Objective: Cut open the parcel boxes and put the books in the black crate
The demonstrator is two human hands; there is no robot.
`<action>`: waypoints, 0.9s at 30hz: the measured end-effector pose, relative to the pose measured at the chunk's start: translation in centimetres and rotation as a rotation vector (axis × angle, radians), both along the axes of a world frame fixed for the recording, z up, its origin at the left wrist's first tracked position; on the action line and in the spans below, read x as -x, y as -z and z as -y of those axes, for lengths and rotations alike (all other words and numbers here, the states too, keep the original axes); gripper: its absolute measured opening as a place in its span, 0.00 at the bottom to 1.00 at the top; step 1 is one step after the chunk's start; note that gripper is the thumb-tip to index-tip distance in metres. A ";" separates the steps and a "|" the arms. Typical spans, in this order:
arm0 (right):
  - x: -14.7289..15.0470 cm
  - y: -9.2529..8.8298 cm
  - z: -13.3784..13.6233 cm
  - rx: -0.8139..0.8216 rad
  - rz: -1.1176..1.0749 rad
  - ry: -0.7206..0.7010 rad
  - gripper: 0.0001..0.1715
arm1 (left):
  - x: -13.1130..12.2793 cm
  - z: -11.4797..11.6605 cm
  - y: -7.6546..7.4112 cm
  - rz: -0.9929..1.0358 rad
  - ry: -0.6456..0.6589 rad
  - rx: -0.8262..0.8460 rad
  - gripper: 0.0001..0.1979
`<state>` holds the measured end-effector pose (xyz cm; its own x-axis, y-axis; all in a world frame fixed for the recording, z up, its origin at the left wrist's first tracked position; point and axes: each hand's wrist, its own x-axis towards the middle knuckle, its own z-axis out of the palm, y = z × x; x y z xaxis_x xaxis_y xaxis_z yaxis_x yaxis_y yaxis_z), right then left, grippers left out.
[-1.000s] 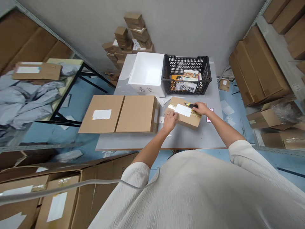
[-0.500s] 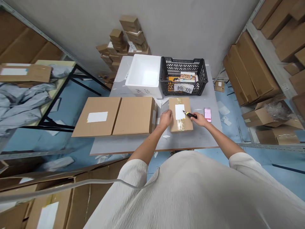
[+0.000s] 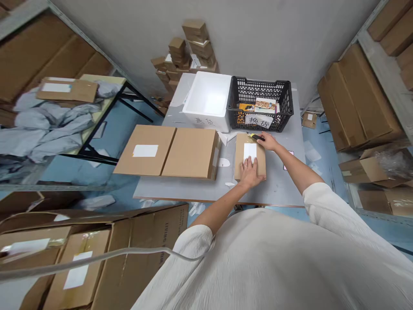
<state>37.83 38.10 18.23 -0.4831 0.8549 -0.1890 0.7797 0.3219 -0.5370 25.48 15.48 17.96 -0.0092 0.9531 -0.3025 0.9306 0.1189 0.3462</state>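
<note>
A small taped cardboard box lies on the grey table, a white label on its top. My left hand rests with its fingers spread on the near part of the box, partly over the label. My right hand is closed around a black and yellow utility knife, whose tip is at the far end of the box top. Part of a phone shows beside my right forearm, which covers the rest.
Two larger cardboard boxes stand at the left. Behind are a white foam box and a black plastic crate holding colourful packets. Paper scraps lie on the table. A grey cable crosses the lower left.
My left hand has moved from the box's left side onto its top. The knife in my right hand has gone from the label to the far end. The view has shifted.
</note>
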 end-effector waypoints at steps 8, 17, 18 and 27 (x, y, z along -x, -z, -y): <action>-0.6 1.5 -0.9 0.029 0.017 0.043 0.22 | 0.7 -0.5 -1.1 -0.033 0.034 0.066 0.57; -7.0 3.2 2.3 0.011 -0.108 0.268 0.21 | 2.2 -1.9 -0.8 -0.069 0.203 0.079 0.63; -8.0 3.4 3.2 0.018 -0.133 0.297 0.21 | 2.8 -2.3 -0.6 -0.074 0.233 0.087 0.63; -10.5 4.7 12.0 0.129 -0.353 0.495 0.25 | 7.5 -5.9 -0.5 -0.129 0.435 0.029 0.60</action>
<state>48.37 26.15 13.52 -0.0872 0.9744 -0.2074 0.5885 -0.1176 -0.7999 17.97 21.35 18.46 0.3506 0.8681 -0.3515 0.9316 -0.2846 0.2263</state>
